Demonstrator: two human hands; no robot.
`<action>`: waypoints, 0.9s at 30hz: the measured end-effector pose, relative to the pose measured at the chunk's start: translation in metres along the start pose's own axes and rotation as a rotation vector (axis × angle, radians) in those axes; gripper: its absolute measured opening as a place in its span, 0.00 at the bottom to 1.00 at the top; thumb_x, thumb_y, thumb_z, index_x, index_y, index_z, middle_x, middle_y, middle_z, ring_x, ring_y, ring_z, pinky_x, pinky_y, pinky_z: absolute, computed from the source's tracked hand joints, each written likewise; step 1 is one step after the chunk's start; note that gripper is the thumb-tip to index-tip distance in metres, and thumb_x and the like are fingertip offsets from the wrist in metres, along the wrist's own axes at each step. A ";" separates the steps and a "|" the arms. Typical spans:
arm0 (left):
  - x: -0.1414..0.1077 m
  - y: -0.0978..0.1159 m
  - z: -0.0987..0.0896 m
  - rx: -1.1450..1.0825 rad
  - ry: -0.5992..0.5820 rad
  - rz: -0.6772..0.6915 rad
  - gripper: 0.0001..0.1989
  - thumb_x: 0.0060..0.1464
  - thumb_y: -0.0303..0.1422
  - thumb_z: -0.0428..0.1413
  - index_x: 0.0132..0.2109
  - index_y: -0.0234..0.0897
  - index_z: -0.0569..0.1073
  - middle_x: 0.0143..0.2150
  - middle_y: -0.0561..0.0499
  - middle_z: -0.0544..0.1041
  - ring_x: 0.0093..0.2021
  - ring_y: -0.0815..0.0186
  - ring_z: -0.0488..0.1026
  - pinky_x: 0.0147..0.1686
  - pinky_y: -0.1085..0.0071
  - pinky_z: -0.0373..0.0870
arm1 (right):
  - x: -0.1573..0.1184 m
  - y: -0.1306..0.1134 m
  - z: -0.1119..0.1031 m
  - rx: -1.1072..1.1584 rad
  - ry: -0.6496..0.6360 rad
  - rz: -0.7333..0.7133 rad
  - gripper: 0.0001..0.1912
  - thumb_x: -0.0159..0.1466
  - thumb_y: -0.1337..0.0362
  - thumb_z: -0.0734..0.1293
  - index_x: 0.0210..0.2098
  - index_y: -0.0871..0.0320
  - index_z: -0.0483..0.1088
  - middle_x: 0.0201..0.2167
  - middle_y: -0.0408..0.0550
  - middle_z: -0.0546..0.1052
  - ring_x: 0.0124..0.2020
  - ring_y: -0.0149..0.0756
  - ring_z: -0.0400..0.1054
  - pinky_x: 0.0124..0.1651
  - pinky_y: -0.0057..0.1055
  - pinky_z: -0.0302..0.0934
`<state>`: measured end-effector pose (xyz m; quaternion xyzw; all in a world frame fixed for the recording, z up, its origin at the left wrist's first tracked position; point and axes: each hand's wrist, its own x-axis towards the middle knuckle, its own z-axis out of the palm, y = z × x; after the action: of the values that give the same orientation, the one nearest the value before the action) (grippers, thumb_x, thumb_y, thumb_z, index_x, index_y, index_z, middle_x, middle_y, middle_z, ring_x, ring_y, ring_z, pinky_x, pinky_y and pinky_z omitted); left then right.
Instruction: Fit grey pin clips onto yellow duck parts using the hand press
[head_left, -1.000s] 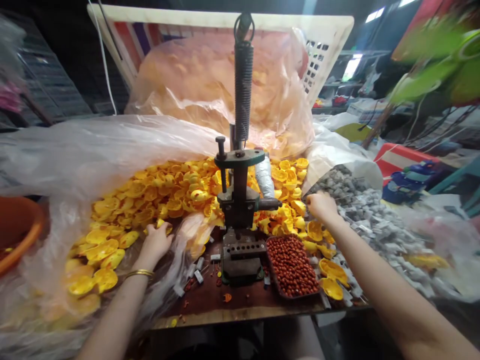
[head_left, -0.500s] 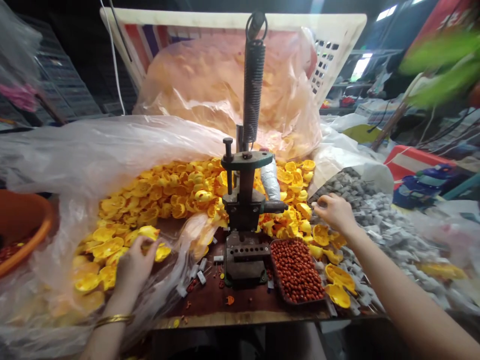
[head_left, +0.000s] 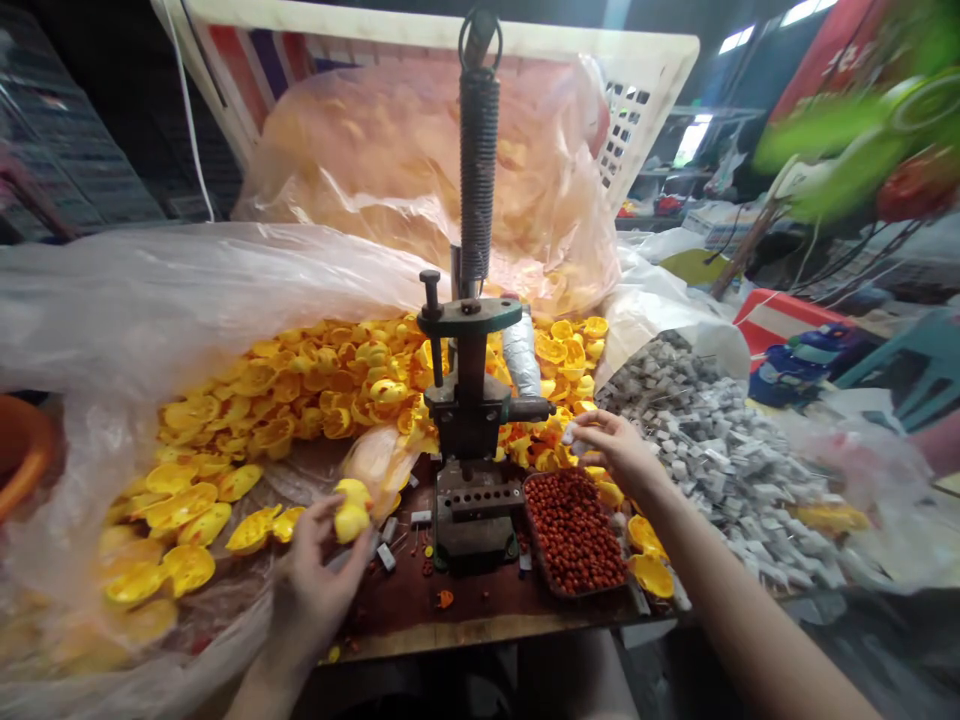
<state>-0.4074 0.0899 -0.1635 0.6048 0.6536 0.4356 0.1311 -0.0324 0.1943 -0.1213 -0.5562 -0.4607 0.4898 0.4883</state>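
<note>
**Left hand (head_left: 311, 585) grips a yellow duck (head_left: 351, 512); right hand (head_left: 619, 452) pinches a pale block (head_left: 571, 437)**

The left hand's thumb and fingers are closed on the yellow duck, held up to the left of the lever press (head_left: 470, 430). The right hand's fingertips are together on the pale block, right of the press and above a tray (head_left: 590, 593) of red-brown beads (head_left: 574, 530). That tray sits beside the press base on the brown bench (head_left: 397, 612), where a few loose white blocks (head_left: 386, 556) lie left of the base.

Yellow duck shells (head_left: 300, 385) are heaped behind and to the left of the press, with clear plastic sheeting (head_left: 187, 280) around their left side. Beyond the right hand spreads a pile of grey-white blocks (head_left: 720, 440). At the back, a tilted white crate (head_left: 660, 60) holds a large translucent bag (head_left: 420, 150). An orange tub (head_left: 45, 450) shows at the far left.
</note>
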 end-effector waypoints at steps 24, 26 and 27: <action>-0.018 0.077 0.020 -0.103 -0.566 0.512 0.14 0.37 0.12 0.46 0.25 0.36 0.64 0.32 0.51 0.66 0.35 0.66 0.65 0.33 0.72 0.62 | -0.108 0.016 0.112 -0.461 -0.299 -0.307 0.04 0.59 0.71 0.62 0.29 0.58 0.68 0.26 0.45 0.75 0.28 0.32 0.68 0.31 0.26 0.58; -0.016 0.076 0.019 -0.110 -0.583 0.488 0.15 0.35 0.12 0.46 0.25 0.36 0.64 0.32 0.52 0.66 0.36 0.66 0.65 0.34 0.72 0.62 | -0.110 0.016 0.115 -0.436 -0.287 -0.278 0.04 0.58 0.70 0.62 0.28 0.58 0.67 0.25 0.45 0.74 0.27 0.32 0.68 0.30 0.26 0.58; -0.015 0.075 0.018 -0.113 -0.587 0.479 0.15 0.35 0.12 0.46 0.25 0.36 0.64 0.32 0.52 0.66 0.35 0.67 0.65 0.34 0.72 0.62 | -0.111 0.016 0.116 -0.426 -0.278 -0.265 0.04 0.58 0.70 0.63 0.27 0.58 0.67 0.25 0.45 0.74 0.27 0.32 0.68 0.30 0.26 0.58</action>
<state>-0.3404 0.0755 -0.1246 0.8313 0.4032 0.2976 0.2404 -0.1575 0.0935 -0.1317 -0.5088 -0.6846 0.3855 0.3520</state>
